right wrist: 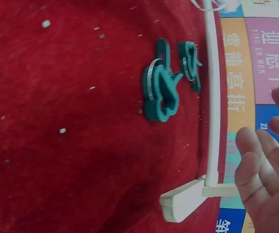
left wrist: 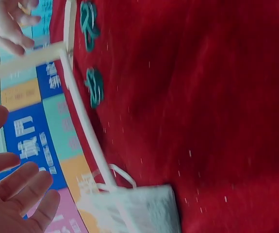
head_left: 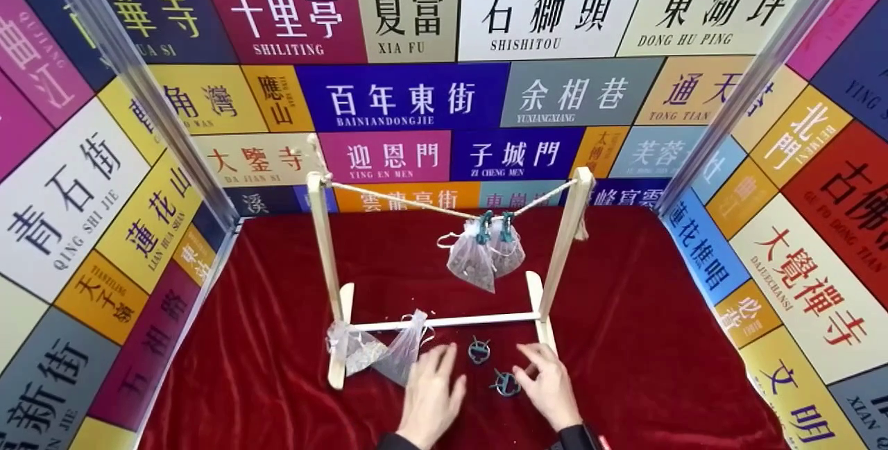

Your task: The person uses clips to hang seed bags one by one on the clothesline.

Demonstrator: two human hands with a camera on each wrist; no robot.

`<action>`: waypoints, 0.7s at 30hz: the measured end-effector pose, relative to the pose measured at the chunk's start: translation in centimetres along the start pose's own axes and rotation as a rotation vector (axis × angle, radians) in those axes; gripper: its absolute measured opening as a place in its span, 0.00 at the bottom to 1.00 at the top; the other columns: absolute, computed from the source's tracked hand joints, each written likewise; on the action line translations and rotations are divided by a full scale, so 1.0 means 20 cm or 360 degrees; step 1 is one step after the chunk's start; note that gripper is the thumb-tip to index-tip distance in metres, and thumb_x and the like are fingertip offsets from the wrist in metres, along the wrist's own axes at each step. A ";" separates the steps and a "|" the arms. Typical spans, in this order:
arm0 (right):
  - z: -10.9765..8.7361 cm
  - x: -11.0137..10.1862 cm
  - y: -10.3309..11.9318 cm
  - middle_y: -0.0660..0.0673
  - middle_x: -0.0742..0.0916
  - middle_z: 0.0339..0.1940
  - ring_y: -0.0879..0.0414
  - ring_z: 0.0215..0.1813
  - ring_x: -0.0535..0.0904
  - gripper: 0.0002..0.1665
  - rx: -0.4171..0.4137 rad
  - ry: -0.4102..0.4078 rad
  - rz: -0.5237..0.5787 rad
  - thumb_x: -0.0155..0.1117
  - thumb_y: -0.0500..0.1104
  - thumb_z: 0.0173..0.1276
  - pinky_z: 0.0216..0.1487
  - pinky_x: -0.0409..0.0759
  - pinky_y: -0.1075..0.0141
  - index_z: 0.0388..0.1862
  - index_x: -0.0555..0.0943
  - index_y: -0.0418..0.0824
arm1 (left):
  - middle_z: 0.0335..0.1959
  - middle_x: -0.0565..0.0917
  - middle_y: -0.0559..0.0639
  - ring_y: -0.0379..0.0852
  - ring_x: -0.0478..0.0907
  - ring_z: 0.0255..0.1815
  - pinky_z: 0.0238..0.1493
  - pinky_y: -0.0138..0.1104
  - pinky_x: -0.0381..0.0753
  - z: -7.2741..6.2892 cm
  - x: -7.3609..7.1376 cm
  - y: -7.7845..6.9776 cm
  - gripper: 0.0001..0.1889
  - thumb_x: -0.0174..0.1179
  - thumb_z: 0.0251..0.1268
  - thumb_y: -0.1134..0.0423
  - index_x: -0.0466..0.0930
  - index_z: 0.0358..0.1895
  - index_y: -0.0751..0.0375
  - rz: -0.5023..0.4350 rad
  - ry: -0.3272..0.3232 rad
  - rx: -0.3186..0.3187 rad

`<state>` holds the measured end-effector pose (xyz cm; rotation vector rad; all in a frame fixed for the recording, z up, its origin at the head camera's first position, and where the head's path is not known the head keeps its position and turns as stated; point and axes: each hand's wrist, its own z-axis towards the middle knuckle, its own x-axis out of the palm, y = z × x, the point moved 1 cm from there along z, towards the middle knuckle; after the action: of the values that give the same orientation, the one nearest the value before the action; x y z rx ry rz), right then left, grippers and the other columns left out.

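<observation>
My left hand [head_left: 431, 394] has its fingers extended close beside a white mesh drawstring pouch [head_left: 402, 351]. Another such pouch [head_left: 361, 351] lies left of it, against the foot of the wooden stand [head_left: 323, 249]. To the right, my right hand [head_left: 549, 382] has loosely bent fingers near a teal clip [head_left: 507, 383]; they hold nothing in the right wrist view. A second teal clip [head_left: 479, 351] lies on the cloth between the hands. Two filled pouches [head_left: 473, 253] hang from the sagging rope [head_left: 416, 202], held by teal clips [head_left: 484, 228].
Dark red velvet cloth [head_left: 645, 339] covers the table. The stand's low crossbar [head_left: 444, 322] runs just beyond the loose clips, and its right post [head_left: 565, 256] rises beyond my right hand. Printed sign panels [head_left: 409, 96] enclose the back and sides. Small white bits [right wrist: 62, 130] dot the cloth.
</observation>
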<state>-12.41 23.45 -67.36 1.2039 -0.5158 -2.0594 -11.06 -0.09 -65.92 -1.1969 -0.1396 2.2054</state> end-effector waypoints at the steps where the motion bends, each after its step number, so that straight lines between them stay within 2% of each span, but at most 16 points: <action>1: -0.01 0.00 0.00 0.41 0.86 0.47 0.57 0.28 0.81 0.26 0.0022 0.0054 -0.0027 0.77 0.28 0.50 0.31 0.77 0.71 0.52 0.88 0.32 | 0.56 0.83 0.57 0.51 0.80 0.54 0.52 0.44 0.81 -0.01 0.01 -0.02 0.31 0.73 0.57 0.58 0.80 0.65 0.65 0.0003 0.0026 0.0022; 5: -0.02 0.02 0.00 0.41 0.84 0.49 0.52 0.34 0.83 0.30 0.0137 0.0310 -0.0112 0.79 0.30 0.49 0.34 0.81 0.66 0.55 0.86 0.31 | 0.55 0.83 0.56 0.50 0.80 0.52 0.50 0.42 0.80 -0.03 0.05 -0.08 0.31 0.73 0.57 0.58 0.80 0.64 0.66 0.0010 0.0112 0.0113; 10: -0.02 0.06 0.01 0.42 0.82 0.49 0.48 0.44 0.83 0.34 0.0207 0.0558 -0.0258 0.82 0.34 0.48 0.44 0.84 0.56 0.57 0.84 0.29 | 0.54 0.84 0.55 0.49 0.80 0.50 0.47 0.40 0.79 -0.06 0.11 -0.13 0.30 0.74 0.54 0.57 0.82 0.61 0.64 0.0034 0.0104 0.0239; 13: -0.03 0.08 0.01 0.42 0.81 0.47 0.46 0.47 0.82 0.34 0.0197 0.0599 -0.0338 0.83 0.36 0.46 0.48 0.84 0.51 0.55 0.85 0.29 | 0.53 0.83 0.53 0.49 0.80 0.50 0.47 0.40 0.77 -0.06 0.12 -0.15 0.30 0.75 0.53 0.57 0.83 0.60 0.63 0.0070 0.0096 0.0280; 21: -0.05 0.14 0.00 0.45 0.79 0.41 0.45 0.43 0.80 0.29 0.0190 0.0588 -0.0466 0.84 0.35 0.43 0.44 0.83 0.50 0.48 0.87 0.31 | 0.52 0.83 0.53 0.49 0.80 0.48 0.45 0.39 0.77 -0.07 0.13 -0.14 0.28 0.73 0.54 0.57 0.84 0.60 0.63 0.0068 0.0081 0.0273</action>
<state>-12.51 21.49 -69.55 1.7731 -0.3019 -1.9906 -9.74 3.30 -67.65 -1.1683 0.0953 2.1723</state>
